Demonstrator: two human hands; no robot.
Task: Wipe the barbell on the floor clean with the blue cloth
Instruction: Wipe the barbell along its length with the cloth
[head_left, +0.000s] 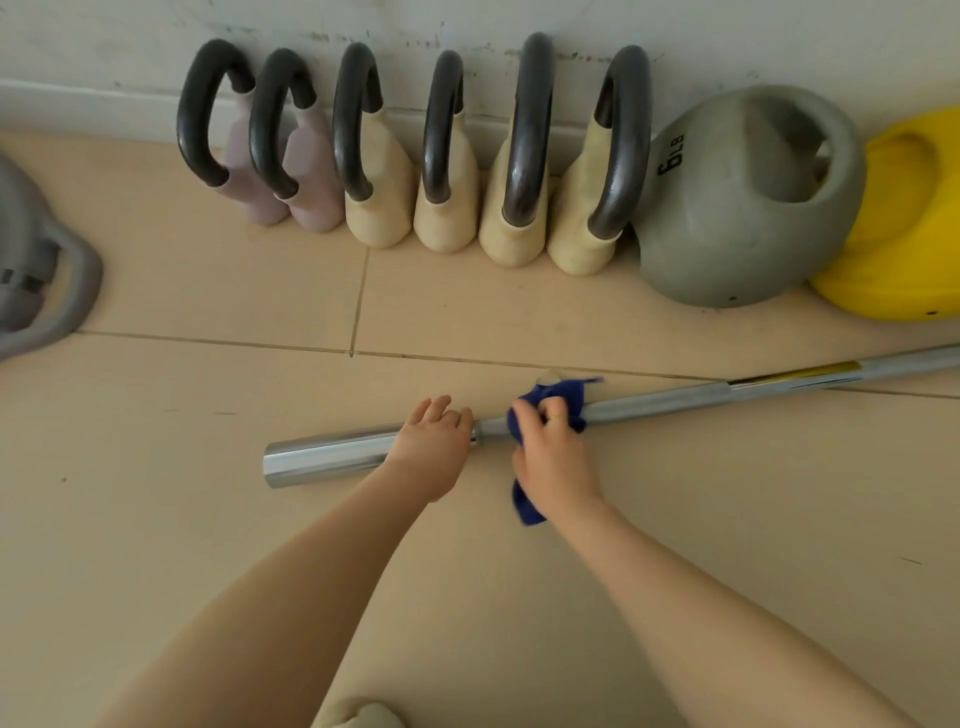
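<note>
Left hand (434, 441) lies flat with fingers straight; right hand (553, 457) curls, gripping.

Looks like a home gym corner: 6 handled weights (415, 156) lined up against the scuffed wall (727, 36), a grey 6 LB kettlebell (727, 218) right of them, then a yellow one (904, 234), barbell (675, 402) on tile.

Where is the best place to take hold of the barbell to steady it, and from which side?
Likely the thick sleeve at the barbell's near end, from above. It lies flat on the floor, so only the top is free; the left hand rests there already.
</note>
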